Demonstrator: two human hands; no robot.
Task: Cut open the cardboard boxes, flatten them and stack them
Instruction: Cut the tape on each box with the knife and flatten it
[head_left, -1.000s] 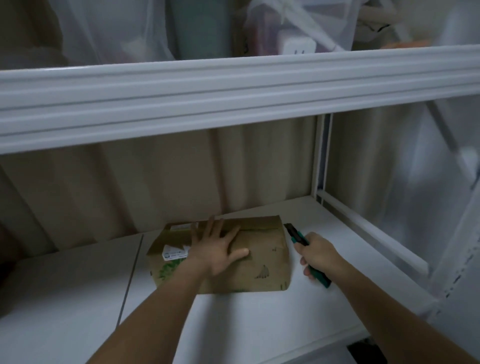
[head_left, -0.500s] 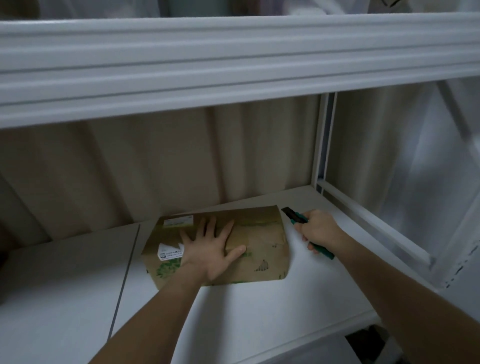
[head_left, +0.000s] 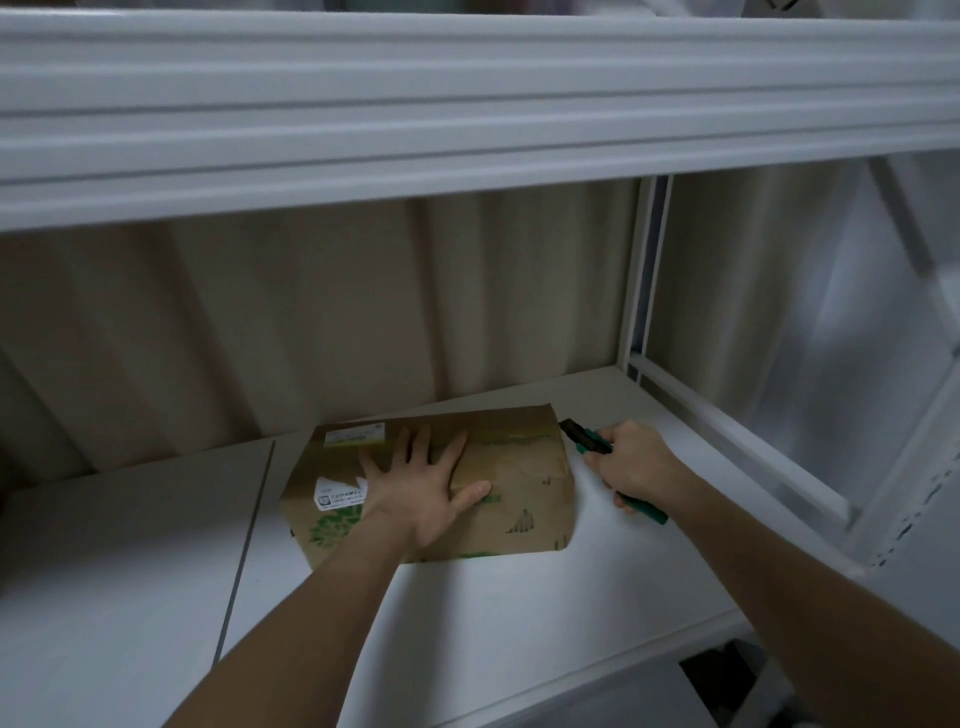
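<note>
White shelf (head_left: 467, 623); left hand (head_left: 421, 488) flat on box (head_left: 519, 499); right hand (head_left: 631, 462) fingers grip cutter (head_left: 584, 439).

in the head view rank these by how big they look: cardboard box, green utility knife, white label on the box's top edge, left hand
1. cardboard box
2. left hand, laid flat on the box
3. green utility knife, partly hidden in the right hand, so its rank is unsure
4. white label

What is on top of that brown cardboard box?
A left hand presses flat on the cardboard box, beside two white labels. What the palm covers, and the box's inside, cannot be seen.
</note>
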